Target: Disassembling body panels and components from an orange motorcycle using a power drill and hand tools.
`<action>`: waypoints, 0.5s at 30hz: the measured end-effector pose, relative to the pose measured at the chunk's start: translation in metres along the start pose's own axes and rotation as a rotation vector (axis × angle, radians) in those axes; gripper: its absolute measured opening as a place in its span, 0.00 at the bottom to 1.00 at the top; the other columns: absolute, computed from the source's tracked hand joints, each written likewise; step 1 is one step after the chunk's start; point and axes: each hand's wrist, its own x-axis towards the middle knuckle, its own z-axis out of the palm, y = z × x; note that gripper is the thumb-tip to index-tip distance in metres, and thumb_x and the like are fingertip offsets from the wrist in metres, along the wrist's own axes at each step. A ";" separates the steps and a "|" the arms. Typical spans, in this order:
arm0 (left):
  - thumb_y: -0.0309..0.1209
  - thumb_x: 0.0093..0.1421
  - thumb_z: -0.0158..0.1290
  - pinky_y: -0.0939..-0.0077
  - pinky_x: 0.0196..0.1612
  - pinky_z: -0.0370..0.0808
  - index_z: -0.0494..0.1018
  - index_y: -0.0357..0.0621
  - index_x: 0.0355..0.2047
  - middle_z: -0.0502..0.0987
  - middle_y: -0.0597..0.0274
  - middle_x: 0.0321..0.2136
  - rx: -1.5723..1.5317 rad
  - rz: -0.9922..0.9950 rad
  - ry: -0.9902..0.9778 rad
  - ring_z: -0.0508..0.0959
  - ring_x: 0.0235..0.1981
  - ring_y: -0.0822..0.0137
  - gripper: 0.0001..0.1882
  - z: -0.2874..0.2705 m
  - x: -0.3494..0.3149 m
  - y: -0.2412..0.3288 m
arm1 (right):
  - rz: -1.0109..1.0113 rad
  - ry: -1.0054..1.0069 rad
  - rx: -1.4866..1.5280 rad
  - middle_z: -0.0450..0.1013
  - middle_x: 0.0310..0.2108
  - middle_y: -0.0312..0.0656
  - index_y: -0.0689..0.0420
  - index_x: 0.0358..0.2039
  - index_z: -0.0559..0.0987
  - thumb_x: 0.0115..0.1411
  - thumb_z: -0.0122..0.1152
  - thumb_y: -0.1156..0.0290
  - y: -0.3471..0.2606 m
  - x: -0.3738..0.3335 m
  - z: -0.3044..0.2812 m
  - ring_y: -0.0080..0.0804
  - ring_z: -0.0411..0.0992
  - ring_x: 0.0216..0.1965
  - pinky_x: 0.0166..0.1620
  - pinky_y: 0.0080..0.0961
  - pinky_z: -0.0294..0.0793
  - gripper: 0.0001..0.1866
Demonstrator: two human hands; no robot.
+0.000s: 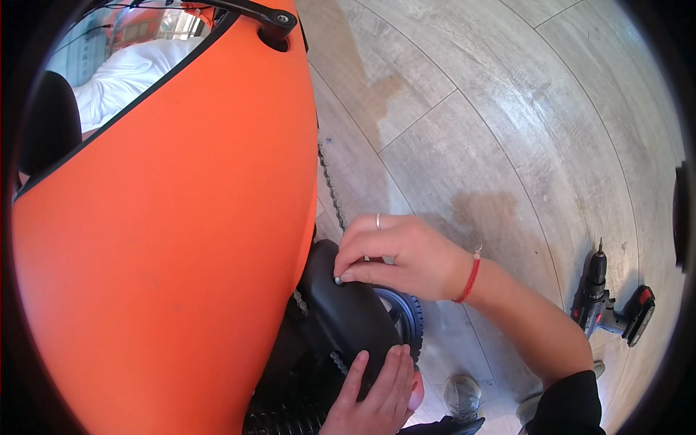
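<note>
In front of me is a black plastic guard (346, 308), a curved cover beside a large orange body panel (167, 217). My right hand (406, 254) reaches in from the right, its thumb and forefinger pinched on a small silver bolt (338, 280) at the guard's upper surface. Only the bolt's head shows. Lower down, my left hand (377, 391) lies on the guard's near end with its fingers stretched out. A chain (331, 181) runs beyond and under the guard. To the guard's right, a wheel with a knobbly tyre (415, 319) shows in part.
A cordless drill (598, 297) with a bit lies on the grey wood-look floor (493, 130) at right. A black lever arm (272, 18) is bolted at the panel's top. Someone in a white garment (138, 76) is beyond the panel. A coil spring (283, 423) shows at the lower edge.
</note>
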 end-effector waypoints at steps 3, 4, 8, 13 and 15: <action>0.39 0.58 0.48 0.55 0.57 0.61 0.75 0.40 0.40 0.75 0.62 0.43 0.009 0.010 -0.009 0.67 0.53 0.72 0.17 -0.002 0.000 -0.001 | 0.158 0.022 -0.051 0.70 0.30 0.43 0.60 0.28 0.76 0.51 0.59 0.74 -0.017 0.000 0.002 0.36 0.71 0.32 0.35 0.27 0.71 0.04; 0.39 0.58 0.48 0.55 0.57 0.61 0.75 0.40 0.40 0.75 0.62 0.43 0.008 0.009 -0.011 0.67 0.53 0.72 0.17 -0.003 0.000 -0.001 | 0.159 0.021 -0.049 0.70 0.30 0.43 0.60 0.28 0.76 0.51 0.59 0.74 -0.018 0.000 0.004 0.36 0.71 0.32 0.35 0.27 0.71 0.04; 0.40 0.58 0.47 0.54 0.57 0.61 0.75 0.40 0.40 0.75 0.62 0.43 0.020 0.011 -0.025 0.68 0.53 0.72 0.18 -0.004 0.002 -0.001 | 0.363 0.110 0.108 0.71 0.27 0.44 0.62 0.28 0.75 0.52 0.59 0.74 -0.021 -0.002 0.011 0.34 0.72 0.29 0.34 0.26 0.71 0.05; 0.45 0.56 0.44 0.47 0.62 0.48 0.64 0.34 0.52 0.62 0.50 0.55 -0.029 0.104 -0.264 0.55 0.61 0.56 0.30 -0.032 0.008 -0.003 | 0.455 0.228 0.138 0.72 0.25 0.43 0.63 0.27 0.74 0.53 0.58 0.74 -0.023 -0.006 0.024 0.31 0.72 0.28 0.34 0.25 0.72 0.05; 0.46 0.55 0.45 0.47 0.62 0.49 0.65 0.34 0.51 0.63 0.50 0.54 0.013 0.117 -0.258 0.56 0.61 0.56 0.30 -0.034 0.008 -0.004 | 0.496 0.269 0.234 0.72 0.25 0.43 0.63 0.27 0.74 0.53 0.58 0.74 -0.021 -0.008 0.028 0.30 0.72 0.27 0.34 0.24 0.71 0.05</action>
